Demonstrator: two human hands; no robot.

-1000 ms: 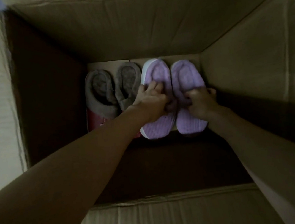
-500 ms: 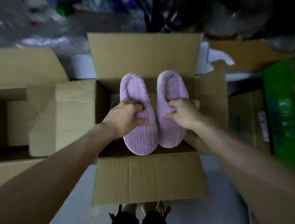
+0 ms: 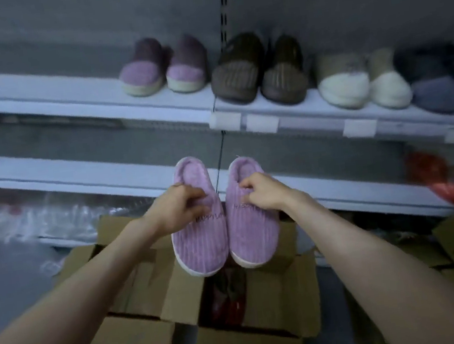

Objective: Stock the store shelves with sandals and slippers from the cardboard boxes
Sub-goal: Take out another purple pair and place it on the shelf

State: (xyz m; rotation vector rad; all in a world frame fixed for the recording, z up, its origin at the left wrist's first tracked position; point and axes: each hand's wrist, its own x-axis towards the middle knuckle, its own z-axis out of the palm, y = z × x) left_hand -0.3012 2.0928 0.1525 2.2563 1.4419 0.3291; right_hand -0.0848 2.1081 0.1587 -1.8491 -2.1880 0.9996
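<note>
Gripping one lilac slipper in each hand: left hand [image 3: 180, 206] curled round the collar of the left slipper [image 3: 200, 243], right hand [image 3: 260, 193] pinching the collar of the right slipper [image 3: 253, 234]. Held side by side, almost touching, toes near, heel openings far, in the air above the open cardboard box [image 3: 278, 294]. Ribbed, corduroy-like uppers, plush lining, rounded toes, pale sole rims. Stitched across the left upper, partly under the fingers: "HAPPYL"; on the right one, too covered to read. Beyond, two pale shelves with flat front edges, the lower shelf [image 3: 77, 173] just behind the slippers. On the upper shelf [image 3: 82, 98], in a row: a fuzzy purple pair [image 3: 161, 68], a brown ribbed pair [image 3: 259, 73], a cream-toed pair [image 3: 363, 83], a blurred grey-blue pair [image 3: 438, 83]; open board left of the purple pair. Along the upper shelf's edge, label holders [image 3: 261, 123], writing unreadable.
</note>
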